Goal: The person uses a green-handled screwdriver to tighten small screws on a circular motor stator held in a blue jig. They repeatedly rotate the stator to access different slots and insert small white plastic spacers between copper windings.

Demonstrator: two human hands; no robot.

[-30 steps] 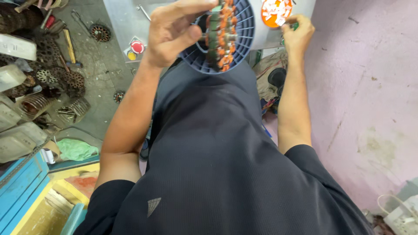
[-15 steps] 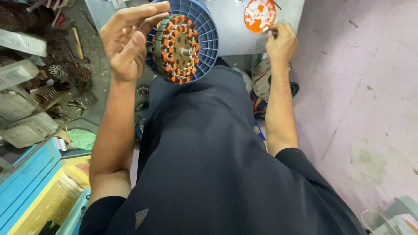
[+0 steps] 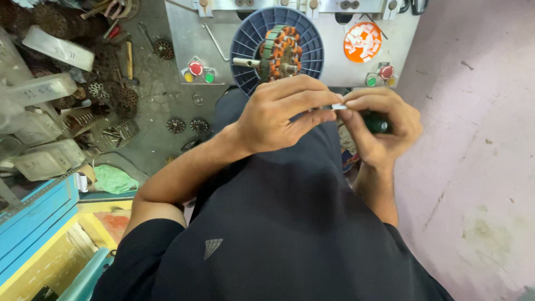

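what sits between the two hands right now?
In the head view, a small white strip spans the gap, pinched by the left hand and the right hand. The right hand also holds a dark green handle.

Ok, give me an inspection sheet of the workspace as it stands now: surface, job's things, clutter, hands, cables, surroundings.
Surface: grey metal panel with red, green and yellow buttons.
Job's things: blue disc on the panel with a copper-wound stator on its shaft; small white slip pinched between both hands; orange dish of white slips.
Clutter: spare stators and grey trays on the floor at left; green cloth.
Hands: left hand and right hand meet on the slip; the right also holds a dark green handle.
Cables: nothing seen.
Surroundings: pink wall at right; blue and yellow box lower left.
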